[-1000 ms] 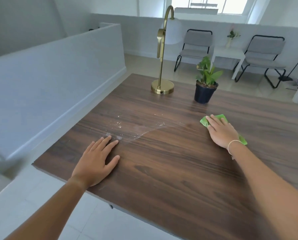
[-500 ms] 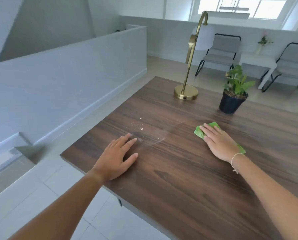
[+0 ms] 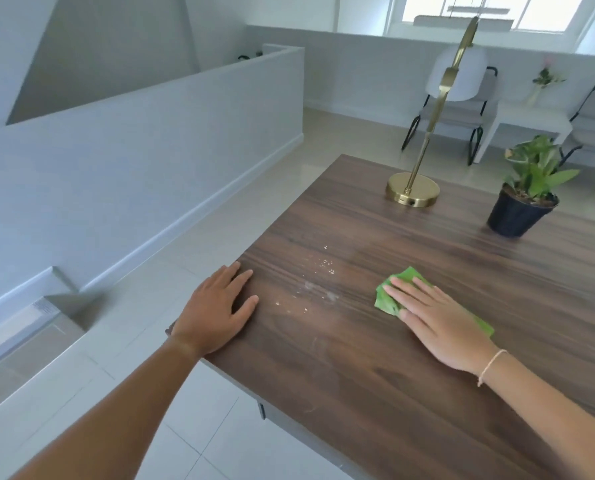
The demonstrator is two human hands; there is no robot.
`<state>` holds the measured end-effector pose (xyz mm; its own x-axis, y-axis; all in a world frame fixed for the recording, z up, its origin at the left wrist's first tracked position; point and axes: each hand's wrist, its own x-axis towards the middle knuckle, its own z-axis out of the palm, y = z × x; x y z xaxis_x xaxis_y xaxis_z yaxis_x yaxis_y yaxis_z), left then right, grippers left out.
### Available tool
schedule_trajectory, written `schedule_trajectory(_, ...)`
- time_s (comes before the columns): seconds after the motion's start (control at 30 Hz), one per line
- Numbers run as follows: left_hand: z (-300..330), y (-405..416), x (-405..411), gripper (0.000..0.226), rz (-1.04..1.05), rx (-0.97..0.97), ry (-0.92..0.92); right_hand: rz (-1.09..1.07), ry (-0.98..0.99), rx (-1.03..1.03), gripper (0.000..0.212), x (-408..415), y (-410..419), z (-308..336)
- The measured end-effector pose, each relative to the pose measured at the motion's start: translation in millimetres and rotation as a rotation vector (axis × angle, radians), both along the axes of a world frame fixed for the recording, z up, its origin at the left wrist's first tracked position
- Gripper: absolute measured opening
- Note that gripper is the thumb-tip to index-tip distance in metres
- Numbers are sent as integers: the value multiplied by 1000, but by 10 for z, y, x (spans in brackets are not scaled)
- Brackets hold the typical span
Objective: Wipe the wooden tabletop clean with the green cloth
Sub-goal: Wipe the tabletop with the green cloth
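On the dark wooden table [image 3: 410,375], the right hand [image 3: 431,320] lay flat and open on top of the green cloth [image 3: 387,301], fingers spread, pressing it down rather than gripping it. The cloth sat just right of a patch of white crumbs and smears [image 3: 315,287], close but not touching it yet. The left hand [image 3: 216,306] was also open, palm down, braced near the table's left edge on the far side of that mess.

Honestly, the way to do this bit well would be to keep the palm flat with even pressure and drag the cloth leftward straight through the specks, then pull it back toward yourself so the crumbs bunch up instead of scattering off the edge. I'd shift the left hand out of the way too, since it sat right in the sweep path. The brass lamp [image 3: 413,192] and potted plant [image 3: 522,209] stood well apart at the back, so no real risk there.

Compared with half a second earlier, the cloth hand had slid a bit closer to the mess, the left hand sat nearer the table's edge, and the view had swung left, pushing the lamp and plant toward the right side.
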<state>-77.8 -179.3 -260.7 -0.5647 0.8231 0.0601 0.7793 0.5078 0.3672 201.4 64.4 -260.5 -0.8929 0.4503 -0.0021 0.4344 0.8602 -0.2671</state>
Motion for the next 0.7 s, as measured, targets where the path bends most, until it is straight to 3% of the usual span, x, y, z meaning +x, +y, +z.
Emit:
schedule_trajectory(0.13, -33, 16, -31, 60, -2, 28, 19, -272, -99, 9, 47, -538, 574, 108)
schedule_trajectory(0.23, -58, 15, -38, 59, -5, 31, 17, -346, -97, 10, 49, -1294, 627, 136)
schedule_trajectory(0.37, -54, 13, -48, 59, -14, 31, 3, -38, -50, 32, 48, -1872, -53, 73)
schedule_trajectory(0.5, -43, 14, -43, 61, -19, 25, -12, 148, 45, 26, 46, -1290, -387, -26)
schedule_trajectory(0.6, -45, 21, -37, 61, -24, 34, -12, 11, 0, 15, 46, -1095, 48, -2)
schedule_trajectory(0.7, -53, 23, -31, 62, -21, 46, -11, -215, -80, -2, 47, -1502, 468, 96)
